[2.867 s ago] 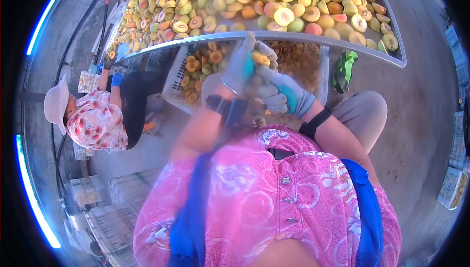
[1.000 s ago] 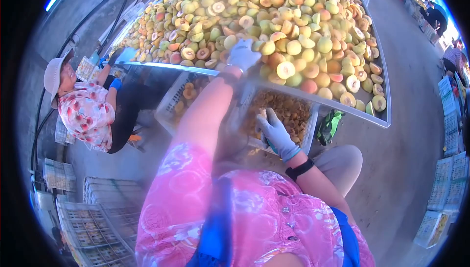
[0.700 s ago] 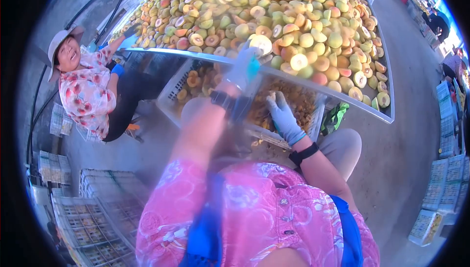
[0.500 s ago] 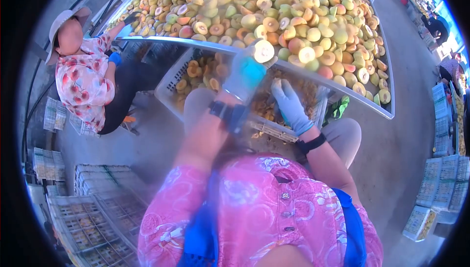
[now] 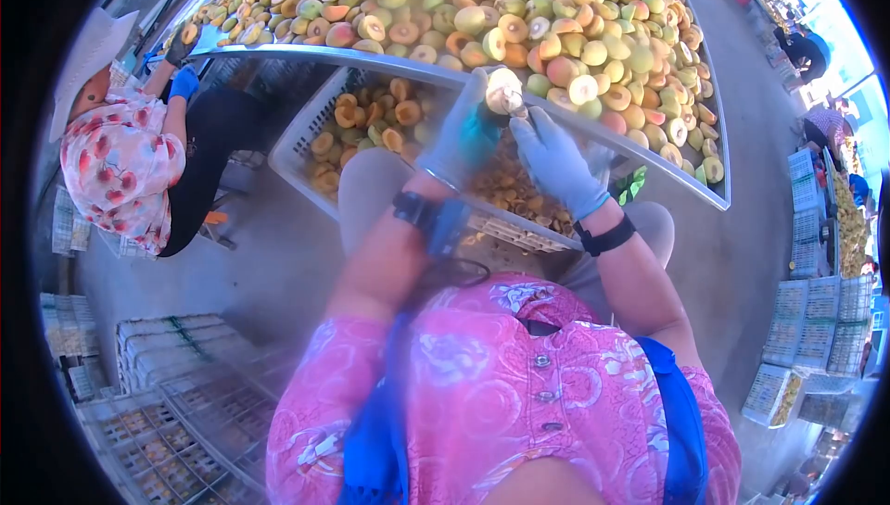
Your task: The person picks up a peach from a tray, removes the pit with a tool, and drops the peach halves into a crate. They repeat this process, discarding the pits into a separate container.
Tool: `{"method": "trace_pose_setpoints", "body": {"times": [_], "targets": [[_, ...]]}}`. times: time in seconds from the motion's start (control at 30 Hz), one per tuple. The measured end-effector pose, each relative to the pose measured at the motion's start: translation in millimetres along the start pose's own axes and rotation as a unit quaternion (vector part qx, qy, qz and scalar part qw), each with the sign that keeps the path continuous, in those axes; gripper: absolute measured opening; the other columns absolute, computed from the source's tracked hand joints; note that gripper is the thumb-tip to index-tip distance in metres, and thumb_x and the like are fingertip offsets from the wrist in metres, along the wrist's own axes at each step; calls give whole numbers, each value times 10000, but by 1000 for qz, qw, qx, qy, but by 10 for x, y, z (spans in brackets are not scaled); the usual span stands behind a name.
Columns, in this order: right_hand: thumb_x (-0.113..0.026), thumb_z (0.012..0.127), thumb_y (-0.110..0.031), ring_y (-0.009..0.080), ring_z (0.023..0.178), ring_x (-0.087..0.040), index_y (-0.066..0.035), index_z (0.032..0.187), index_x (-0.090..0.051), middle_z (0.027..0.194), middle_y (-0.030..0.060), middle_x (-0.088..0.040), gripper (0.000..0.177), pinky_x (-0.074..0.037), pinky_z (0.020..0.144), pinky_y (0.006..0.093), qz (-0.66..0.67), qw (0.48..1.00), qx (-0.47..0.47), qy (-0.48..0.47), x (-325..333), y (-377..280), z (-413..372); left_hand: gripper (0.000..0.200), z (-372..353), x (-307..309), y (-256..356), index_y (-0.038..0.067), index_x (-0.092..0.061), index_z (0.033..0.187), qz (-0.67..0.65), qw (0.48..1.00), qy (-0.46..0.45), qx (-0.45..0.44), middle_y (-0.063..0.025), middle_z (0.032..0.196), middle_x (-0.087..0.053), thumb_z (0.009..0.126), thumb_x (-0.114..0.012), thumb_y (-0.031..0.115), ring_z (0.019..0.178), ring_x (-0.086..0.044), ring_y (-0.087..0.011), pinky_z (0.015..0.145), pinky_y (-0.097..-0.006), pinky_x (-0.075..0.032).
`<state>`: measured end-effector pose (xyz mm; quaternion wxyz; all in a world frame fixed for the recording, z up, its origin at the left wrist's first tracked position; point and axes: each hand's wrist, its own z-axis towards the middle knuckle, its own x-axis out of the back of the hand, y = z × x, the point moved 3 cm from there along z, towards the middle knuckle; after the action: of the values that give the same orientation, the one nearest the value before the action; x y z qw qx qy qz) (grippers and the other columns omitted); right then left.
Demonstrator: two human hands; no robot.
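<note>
My left hand (image 5: 464,139), in a pale glove with a teal patch, is closed around a halved fruit (image 5: 503,91), its cut face turned up. My right hand (image 5: 554,160), in a light blue-grey glove, has its fingers pressed together at the fruit's right side; a small tool seems to be in them, too blurred to name. Both hands are at the metal edge of a tray (image 5: 408,70) heaped with halved fruit (image 5: 575,32). Below them stands a crate (image 5: 533,236) of small fruit pieces.
Another crate (image 5: 298,139) with fruit halves stands left, under the tray. A co-worker (image 5: 125,167) sits at the far left. Stacked crates stand at lower left (image 5: 176,347) and right (image 5: 807,320). More people are in the upper right.
My right hand has moved up from over the crate to the fruit in my left hand. The co-worker's gloved hand now holds a fruit piece. The view has shifted slightly.
</note>
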<state>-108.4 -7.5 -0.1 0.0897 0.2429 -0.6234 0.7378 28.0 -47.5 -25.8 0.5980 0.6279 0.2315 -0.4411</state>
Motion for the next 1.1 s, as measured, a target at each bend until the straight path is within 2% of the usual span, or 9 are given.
{"method": "trace_pose_setpoints", "body": {"times": [0.2, 0.27, 0.3, 0.37, 0.7, 0.8, 0.87, 1.03, 1.1], "targets": [[-511, 973, -306, 416, 885, -622, 14, 1070, -539, 914, 239, -640, 335, -482, 752, 442, -17, 1000, 5, 7, -13, -95, 43, 455, -60, -10, 38, 7, -520, 1246, -10, 999, -34, 18, -71, 1120, -621, 1015, -460, 393, 988, -616, -159, 847, -242, -515], [-531, 999, -237, 17, 559, -435, -59, 1075, -586, 679, -70, -473, 202, -377, 492, 194, 2, 998, 46, 35, -10, -140, 31, 425, -111, -33, 50, 19, -512, 1257, 67, 994, -74, -38, -57, 1116, -613, 1027, -440, 369, 975, -607, -144, 837, -235, -510], [-531, 999, -237, 17, 559, -435, -59, 1075, -586, 679, -70, -473, 202, -377, 492, 194, 2, 998, 45, 36, 0, -152, 30, 397, -130, -64, 63, 30, -504, 1267, 144, 979, -113, -93, -43, 1112, -605, 1039, -420, 344, 963, -598, -128, 828, -228, -504], [-505, 978, -298, 392, 870, -626, 19, 1061, -546, 910, 230, -634, 330, -485, 749, 425, 13, 1000, 6, 6, 5, -149, 33, 376, -120, -141, 88, 37, -497, 1275, 105, 991, -67, -41, -36, 1106, -597, 1044, -411, 320, 952, -587, -115, 811, -225, -499], [-454, 996, -333, 463, 922, -603, 7, 1090, -537, 946, 279, -636, 363, -478, 765, 495, -63, 998, 11, -22, -52, 90, 46, 446, -131, -63, -13, 56, -525, 1244, 192, 981, 20, -20, -32, 1038, -610, 1023, -420, 430, 893, -571, -90, 758, -214, -478], [-504, 994, -308, 290, 680, -623, 29, 1088, -565, 783, 159, -636, 355, -483, 624, 381, -122, 989, 87, -2, -24, 37, -7, 454, -177, -118, 26, 45, -532, 1227, 177, 984, 12, 17, -29, 1023, -612, 1016, -433, 434, 872, -574, -90, 752, -224, -483], [-494, 988, -320, 410, 809, -630, 45, 1086, -565, 874, 258, -643, 384, -485, 710, 451, -154, 985, 79, 4, -18, 6, -52, 442, -4, 203, -68, 40, -543, 1209, 203, 978, 28, 30, -29, 1017, -613, 1009, -457, 425, 869, -577, -91, 745, -226, -484], [-482, 993, -330, 395, 874, -633, 49, 1077, -571, 925, 254, -652, 398, -485, 762, 441, -153, 986, 16, -58, -63, 85, -129, 409, 125, 330, -59, 42, -579, 1138, 250, 961, 96, 68, -24, 990, -618, 969, -548, 413, 840, -585, -91, 693, -220, -485], [-478, 995, -329, 393, 882, -631, 46, 1073, -575, 937, 249, -653, 396, -485, 770, 436, -165, 984, 46, -54, -123, 176, -151, 551, 117, 299, 7, -21, -588, 1225, 378, 914, 71, 131, -65, 1164, -619, 944, -541, 450, 1010, -558, -142, 873, -314, -450]]}}
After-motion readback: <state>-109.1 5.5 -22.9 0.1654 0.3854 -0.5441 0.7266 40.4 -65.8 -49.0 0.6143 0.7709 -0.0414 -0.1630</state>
